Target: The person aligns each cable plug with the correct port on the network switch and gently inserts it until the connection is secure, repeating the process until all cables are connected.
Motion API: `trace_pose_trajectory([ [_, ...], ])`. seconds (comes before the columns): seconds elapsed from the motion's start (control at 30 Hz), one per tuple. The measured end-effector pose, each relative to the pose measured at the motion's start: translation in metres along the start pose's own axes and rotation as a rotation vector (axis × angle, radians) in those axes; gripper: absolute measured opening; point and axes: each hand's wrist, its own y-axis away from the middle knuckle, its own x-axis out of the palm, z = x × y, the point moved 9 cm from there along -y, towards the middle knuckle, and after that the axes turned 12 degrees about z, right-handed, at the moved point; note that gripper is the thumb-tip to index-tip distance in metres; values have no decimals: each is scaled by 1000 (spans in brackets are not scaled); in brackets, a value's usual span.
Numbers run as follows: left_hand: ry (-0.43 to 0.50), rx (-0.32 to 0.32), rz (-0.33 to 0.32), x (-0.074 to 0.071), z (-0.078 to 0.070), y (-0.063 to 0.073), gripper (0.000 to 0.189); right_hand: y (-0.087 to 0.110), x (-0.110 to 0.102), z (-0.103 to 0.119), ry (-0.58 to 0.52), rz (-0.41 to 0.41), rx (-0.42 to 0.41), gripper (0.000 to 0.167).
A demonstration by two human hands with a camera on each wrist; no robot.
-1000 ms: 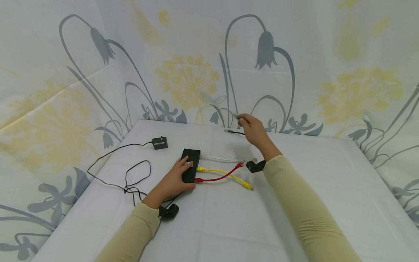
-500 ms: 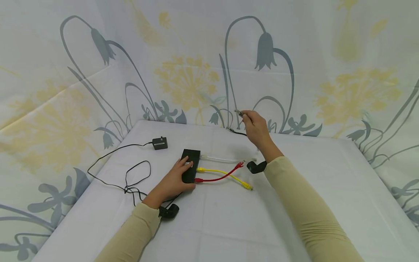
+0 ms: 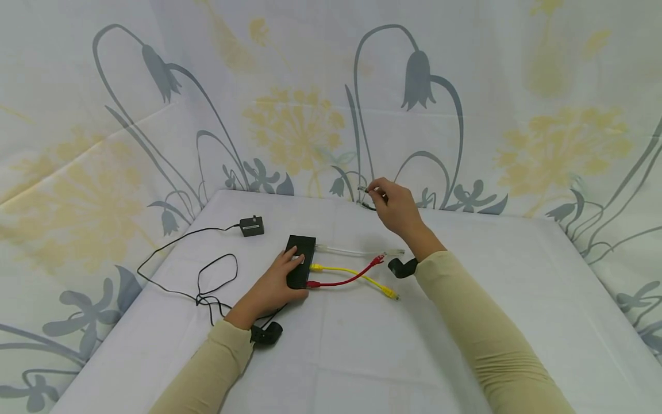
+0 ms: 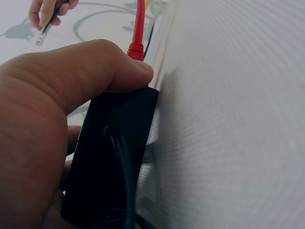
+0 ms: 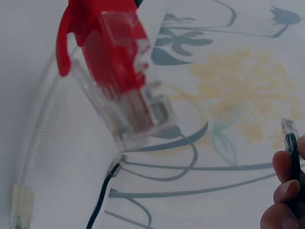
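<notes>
My left hand (image 3: 274, 284) holds a black network switch (image 3: 300, 247) on the table, thumb along its near side and fingers over its top. In the left wrist view, the thumb presses the switch's (image 4: 114, 157) end beside a red plug. Red (image 3: 343, 283), yellow (image 3: 357, 272) and whitish (image 3: 346, 251) network cables run rightward from the switch. Farther back, my right hand (image 3: 400, 210) pinches a black network cable by its clear-tipped plug (image 5: 289, 130), raised off the table. Another black cable end (image 5: 107, 181) lies at the table's back edge.
A black power adapter (image 3: 251, 226) stands behind and left of the switch, its thin cord (image 3: 170, 288) looped across the left of the table. The loose red plug (image 5: 114, 57) looms close in the right wrist view. A flower-printed cloth (image 3: 305, 126) hangs behind the table.
My right hand rises slightly, then comes down and left with the black cable's plug. The left hand and the switch stay in place.
</notes>
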Motion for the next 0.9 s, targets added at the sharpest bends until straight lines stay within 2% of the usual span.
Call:
trace_pose_trajectory([
  [0.2, 2, -5, 5, 0, -1, 1, 85, 0, 7, 13, 59, 69, -33, 16],
  [0.63, 1, -5, 5, 2, 2, 0, 85, 1, 26, 31, 69, 105, -154, 12],
  [0.9, -1, -5, 2, 1, 1, 0, 85, 3, 48, 35, 66, 175, -136, 15],
])
